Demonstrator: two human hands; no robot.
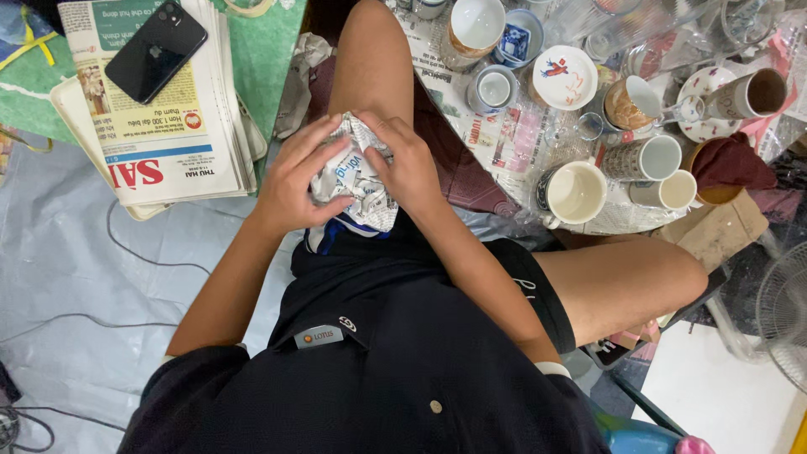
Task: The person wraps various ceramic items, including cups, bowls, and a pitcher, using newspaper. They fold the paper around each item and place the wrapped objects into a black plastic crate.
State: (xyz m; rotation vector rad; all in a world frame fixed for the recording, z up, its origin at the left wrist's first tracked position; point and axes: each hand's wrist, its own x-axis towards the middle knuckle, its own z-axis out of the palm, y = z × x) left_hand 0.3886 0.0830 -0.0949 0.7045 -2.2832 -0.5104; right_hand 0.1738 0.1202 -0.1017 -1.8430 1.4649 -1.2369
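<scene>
A makeshift packing corner on the floor of a home or small shop.

At two o'clock, cups, mugs [576, 192] and painted saucers [565, 76] crowd a spread of newspaper sheets [504, 139]; at ten o'clock a stack of newspapers [160, 126] sits on a tray with a black phone [155, 50] on top. Grey plastic sheeting [67, 252] and loose cables cover the floor, and a fan [786, 315] stands at four o'clock.

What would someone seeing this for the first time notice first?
First, both hands at the centre: the left hand and right hand press a newspaper-wrapped bundle over the person's lap. Next, the crowd of cups and saucers on newspaper at upper right. Then the black phone lying on a newspaper stack at upper left.
</scene>
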